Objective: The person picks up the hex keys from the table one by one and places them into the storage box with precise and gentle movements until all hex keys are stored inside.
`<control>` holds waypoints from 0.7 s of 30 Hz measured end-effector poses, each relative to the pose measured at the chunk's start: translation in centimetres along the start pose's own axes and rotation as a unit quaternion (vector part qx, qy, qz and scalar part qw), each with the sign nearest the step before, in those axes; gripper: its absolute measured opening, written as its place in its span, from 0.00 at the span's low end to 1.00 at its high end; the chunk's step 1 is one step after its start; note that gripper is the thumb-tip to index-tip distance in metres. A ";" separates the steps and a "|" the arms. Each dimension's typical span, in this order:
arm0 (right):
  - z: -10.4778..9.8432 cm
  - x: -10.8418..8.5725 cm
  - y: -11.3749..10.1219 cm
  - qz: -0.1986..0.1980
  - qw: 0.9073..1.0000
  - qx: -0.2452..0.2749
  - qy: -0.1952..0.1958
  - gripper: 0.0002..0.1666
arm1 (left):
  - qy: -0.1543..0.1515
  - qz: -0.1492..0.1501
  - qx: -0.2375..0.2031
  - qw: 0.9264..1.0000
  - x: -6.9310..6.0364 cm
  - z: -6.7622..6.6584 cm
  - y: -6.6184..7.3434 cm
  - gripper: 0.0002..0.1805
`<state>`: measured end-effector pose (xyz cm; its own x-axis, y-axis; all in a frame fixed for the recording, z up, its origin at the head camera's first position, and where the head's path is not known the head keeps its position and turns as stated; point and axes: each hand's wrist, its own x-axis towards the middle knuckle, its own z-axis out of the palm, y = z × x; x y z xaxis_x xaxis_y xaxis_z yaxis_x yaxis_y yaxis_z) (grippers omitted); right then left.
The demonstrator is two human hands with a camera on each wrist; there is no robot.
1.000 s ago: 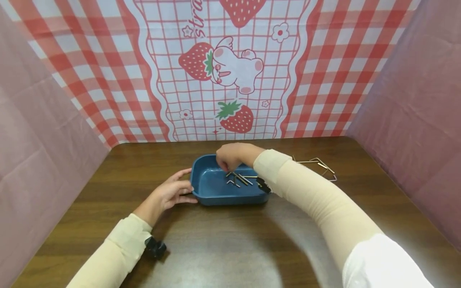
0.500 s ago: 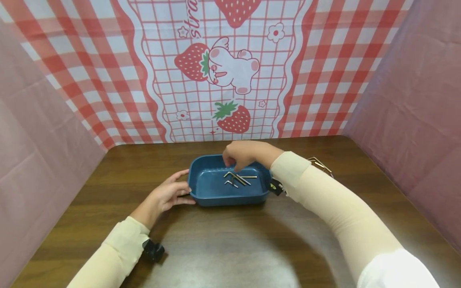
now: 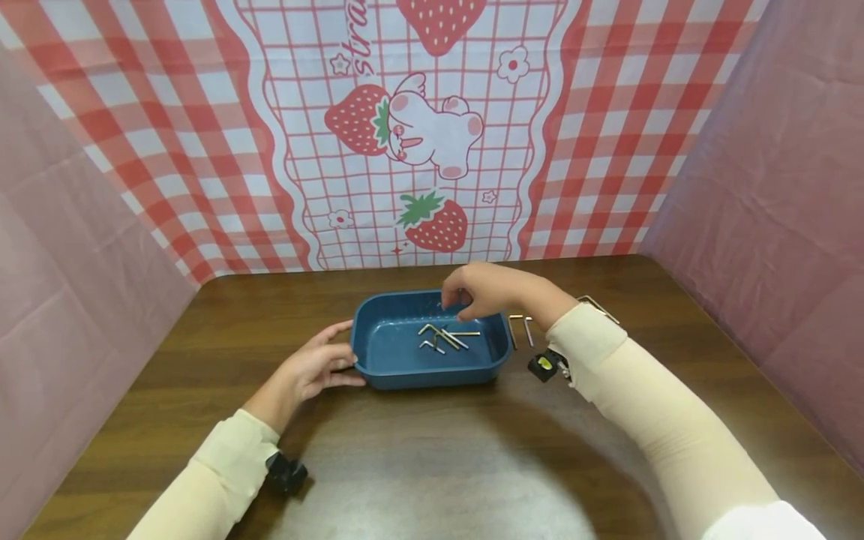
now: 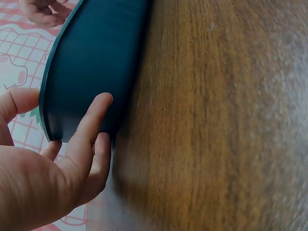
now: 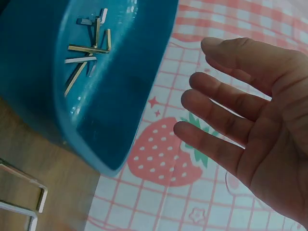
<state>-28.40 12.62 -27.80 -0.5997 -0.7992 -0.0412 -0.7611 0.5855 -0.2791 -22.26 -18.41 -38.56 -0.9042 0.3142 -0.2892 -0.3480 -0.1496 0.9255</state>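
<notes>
A blue rectangular bin [image 3: 432,380] stands on the table, with several L-shaped hex keys [image 5: 86,49], brass-toned and silver, heaped on its floor. At its left end my left hand [image 3: 317,366] grips the wall. The left wrist view shows some fingers [image 4: 89,125] spread against the outside, while another digit reaches the rim and its tip is hidden behind it. Over the back right part of the bin hovers my right hand [image 3: 496,289], apart from the keys. Its fingers are loosely bent in the right wrist view, holding nothing.
Beside the bin's right end lie two more hex keys [image 3: 529,332]. Farther right, other keys [image 3: 601,309] are partly covered by my right sleeve. A strawberry-patterned checked cloth [image 3: 587,172] hangs behind the table, with pink cloth on both sides.
My right hand has moved right, away from the keys in the bin, and its fingers have spread apart. The two keys beside the bin have come into sight. The left hand stays put.
</notes>
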 end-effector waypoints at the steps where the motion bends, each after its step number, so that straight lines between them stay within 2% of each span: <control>1: 0.0 -0.4 0.2 0.003 1.000 0.004 0.010 0.15 | 0.001 -0.001 -0.002 1.000 0.0 0.0 0.0 0.43; 8: 0.1 -2.7 1.3 0.013 0.994 0.034 0.099 0.14 | -0.001 0.002 -0.003 1.000 -0.1 0.0 -0.1 0.43; 12: 0.0 -3.9 1.8 0.014 0.988 0.023 0.150 0.11 | 0.000 0.000 -0.002 1.000 -0.1 -0.1 0.0 0.43; 17: 0.0 -5.8 2.4 0.018 0.984 0.011 0.176 0.12 | -0.001 0.000 0.001 1.000 -0.1 -0.1 -0.1 0.44; 21: 0.0 -7.5 2.9 0.044 0.982 0.020 0.180 0.12 | -0.001 0.001 0.000 1.000 0.0 -0.1 0.0 0.45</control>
<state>-26.10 20.30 -28.26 -0.7167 -0.6415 0.2734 -0.6964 0.6386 -0.3273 -22.25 -18.52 -38.60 -0.9041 0.3164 -0.2873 -0.3465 -0.1492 0.9261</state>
